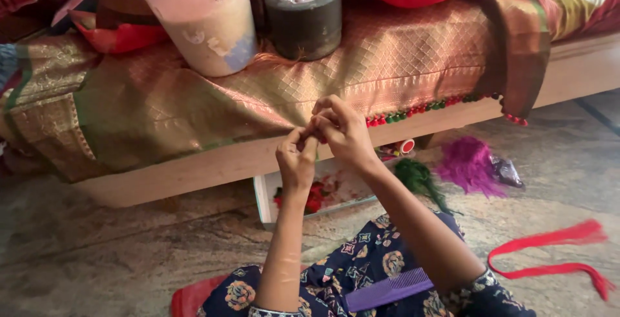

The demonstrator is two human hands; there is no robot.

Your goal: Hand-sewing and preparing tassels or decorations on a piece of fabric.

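Hands are raised together at the hem of the gold-patterned cloth [323, 71], which is draped over the wooden platform [213, 165]. Left hand [297, 158] is pinched narrow, fingertips closed on something small at the cloth edge; the item itself is too small to be identified, likely thread or a tassel strand. Right hand [339, 126] is curled over it, fingers closed on the same spot, so the work is braced between both hands. Bead tassel trim [420, 109] in red and green is seen running along the hem just right of the hands. Cloth is held in place by a lidded plastic tub [206, 20] and a dark round container [303, 26] set on top, probably as weights. White tray [265, 197] with red material is placed on the floor directly below the hands, within reach. Green thread bundle [420, 181], purple thread bundle [468, 165] and red thread loop [549, 252] are laid on the floor to the right. Purple comb [387, 289] is rested on the lap.
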